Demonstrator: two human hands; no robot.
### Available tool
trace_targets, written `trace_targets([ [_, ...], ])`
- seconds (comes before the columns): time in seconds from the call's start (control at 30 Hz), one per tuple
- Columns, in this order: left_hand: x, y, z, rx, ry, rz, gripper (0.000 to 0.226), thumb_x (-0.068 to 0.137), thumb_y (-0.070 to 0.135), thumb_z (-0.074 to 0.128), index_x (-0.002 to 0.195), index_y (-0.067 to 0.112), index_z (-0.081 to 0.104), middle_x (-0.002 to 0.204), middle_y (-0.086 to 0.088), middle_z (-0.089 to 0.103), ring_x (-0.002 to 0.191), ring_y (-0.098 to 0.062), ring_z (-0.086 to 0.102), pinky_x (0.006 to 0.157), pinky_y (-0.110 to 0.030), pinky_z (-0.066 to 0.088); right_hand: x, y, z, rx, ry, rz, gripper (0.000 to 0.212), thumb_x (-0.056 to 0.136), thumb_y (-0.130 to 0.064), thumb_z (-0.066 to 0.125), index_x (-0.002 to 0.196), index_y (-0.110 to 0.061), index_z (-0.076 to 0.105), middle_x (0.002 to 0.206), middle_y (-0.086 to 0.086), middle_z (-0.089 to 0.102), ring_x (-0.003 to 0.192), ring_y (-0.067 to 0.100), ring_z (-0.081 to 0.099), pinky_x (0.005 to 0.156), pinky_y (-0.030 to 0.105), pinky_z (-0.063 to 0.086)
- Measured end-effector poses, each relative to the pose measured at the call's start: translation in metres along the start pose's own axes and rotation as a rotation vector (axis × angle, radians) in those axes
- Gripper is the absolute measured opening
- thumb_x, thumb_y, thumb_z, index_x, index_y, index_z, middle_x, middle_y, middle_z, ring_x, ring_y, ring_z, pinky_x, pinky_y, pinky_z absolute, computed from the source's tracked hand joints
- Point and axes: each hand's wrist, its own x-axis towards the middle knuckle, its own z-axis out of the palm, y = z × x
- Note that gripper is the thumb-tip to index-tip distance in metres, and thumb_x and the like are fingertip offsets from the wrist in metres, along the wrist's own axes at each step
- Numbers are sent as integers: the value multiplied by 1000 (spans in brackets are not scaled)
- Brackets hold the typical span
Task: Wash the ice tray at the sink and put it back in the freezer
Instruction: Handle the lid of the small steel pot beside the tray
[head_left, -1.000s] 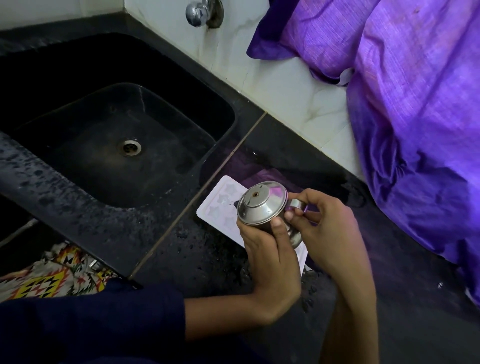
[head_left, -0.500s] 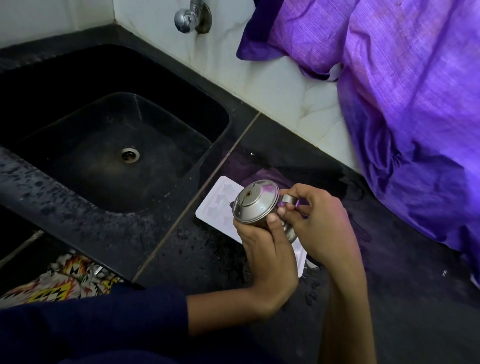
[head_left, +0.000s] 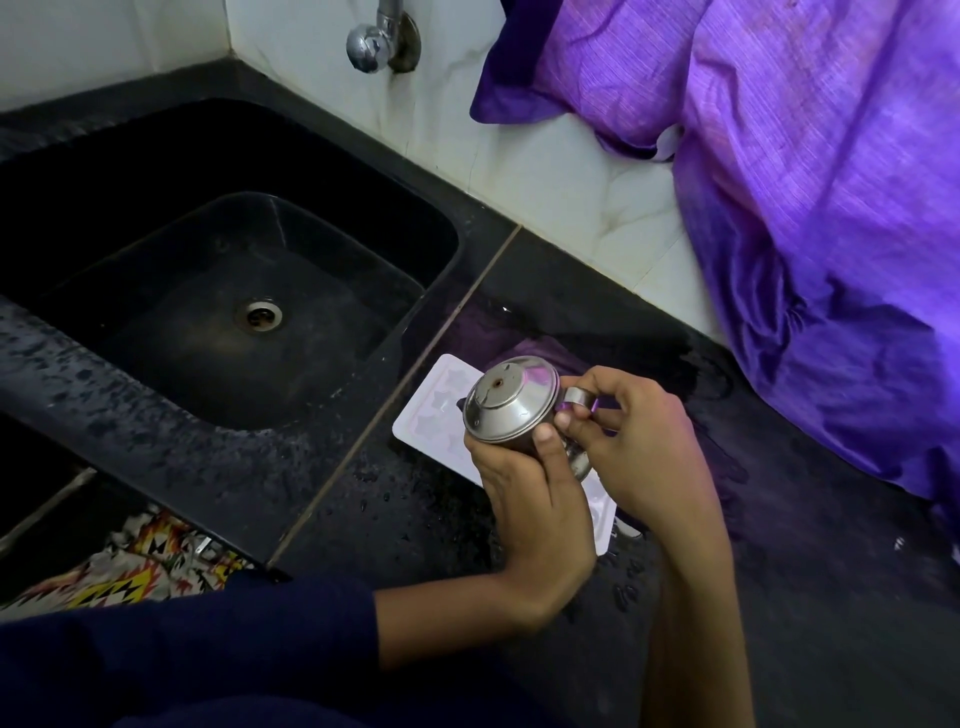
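On the black counter (head_left: 779, 597) just right of the sink (head_left: 130, 415), near its front edge, the ice tray (head_left: 434, 410) lies flat, star cavities up, long axis diagonal from the sink side toward the front right; hands cover its near half. Left hand (head_left: 535, 499) grips a lidded steel pot (head_left: 511, 402) round the body, thumb on the lid rim. Right hand (head_left: 639, 441) pinches the pot's handle. Looks like a detour: tray untouched, washing state unclear. Next move likely needs the pot set down and the tray picked up by its free end.
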Motion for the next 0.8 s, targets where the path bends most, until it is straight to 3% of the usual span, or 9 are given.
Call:
trace_targets([
  [0.17, 1, 2, -1, -15, -11, 73, 60, 96, 18, 45, 145, 5, 14, 150, -4, 31, 137, -14, 32, 114, -34, 28, 1, 4, -1, 117, 7, -8, 18, 83, -6, 67, 74, -21, 62, 92, -11, 69, 87, 7, 66, 82, 28, 54],
  [0.33, 4, 5, -2, -60, -66, 121, 67, 93, 37, 45, 143, 4, 15, 145, -9, 39, 134, -21, 40, 109, -43, 35, 3, 9, 1, 188, 23, -25, 22, 85, -5, 65, 71, -22, 61, 95, -17, 69, 88, 4, 66, 84, 23, 53],
  [0.6, 10, 2, 0, -98, -124, 150, 81, 82, 54, 43, 147, 19, 10, 147, -5, 38, 132, -28, 43, 103, -54, 41, 5, 26, 3, 403, 30, 3, 28, 83, -1, 67, 66, -22, 58, 90, -20, 70, 73, -4, 68, 58, 6, 47],
  [0.8, 12, 0, 6, -33, -123, 235, 62, 91, 37, 40, 146, 21, 16, 147, 0, 38, 136, -16, 38, 111, -45, 34, 7, 38, -1, 510, 56, -4, 20, 82, 0, 67, 83, -21, 67, 93, -7, 73, 77, 2, 70, 65, 9, 49],
])
